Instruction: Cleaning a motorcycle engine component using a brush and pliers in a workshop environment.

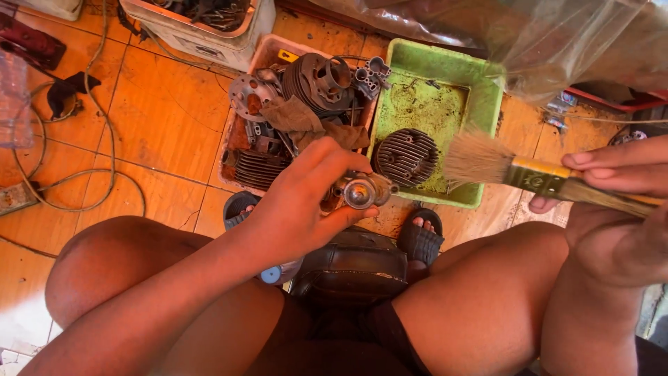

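While gripping a metal part (362, 189), left hand (306, 202) raised, curled.

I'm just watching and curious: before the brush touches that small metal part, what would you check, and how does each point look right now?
1. Left hand grips the metal part firmly: ok, fingers wrap it.
2. Right hand holds the brush: ok.
3. Bristles aimed at the part: ok, they point toward it but are apart from it.
4. Green tray lies beyond the part for drips: ok; a finned head lies in it.
5. Bristles wet or clean: cannot tell.
6. Feet clear of the tray: not ok, a sandalled foot sits at its edge.
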